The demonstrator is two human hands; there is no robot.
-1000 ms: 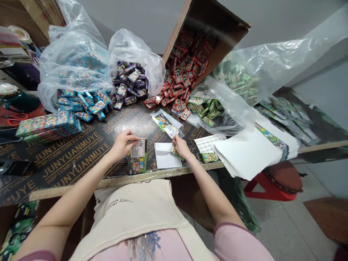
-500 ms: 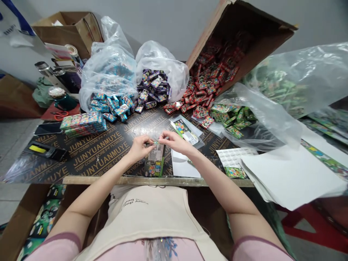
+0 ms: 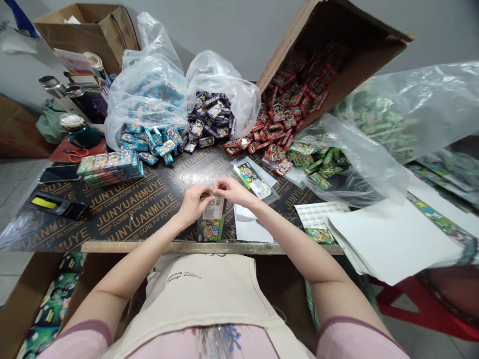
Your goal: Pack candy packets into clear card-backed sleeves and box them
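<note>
A flat black-and-green printed box (image 3: 210, 227) lies lengthwise at the table's front edge, its colourful print toward me. My left hand (image 3: 194, 203) is closed in a pinch at the box's far end. From the other side my right hand (image 3: 235, 191) pinches the same end, its fingertips meeting those of the left. The fingers hide most of that end, so its flap cannot be made out. Just right of my right hand lies a printed card in a clear sleeve (image 3: 254, 180), with white paper (image 3: 250, 227) below it.
Small packets lie in heaps at the back: blue (image 3: 157, 142), purple (image 3: 213, 117), red (image 3: 275, 127) and green (image 3: 324, 162). A tilted carton (image 3: 284, 45) holds red ones. At left are stacked boxes (image 3: 110, 167) and a black tool (image 3: 56, 204); at right, a sticker sheet (image 3: 322, 215) and large white sheets (image 3: 392, 239).
My right hand has shifted slightly left, closing the small gap to my left hand at the box's far end. The view has tilted a little; the box stays in place.
</note>
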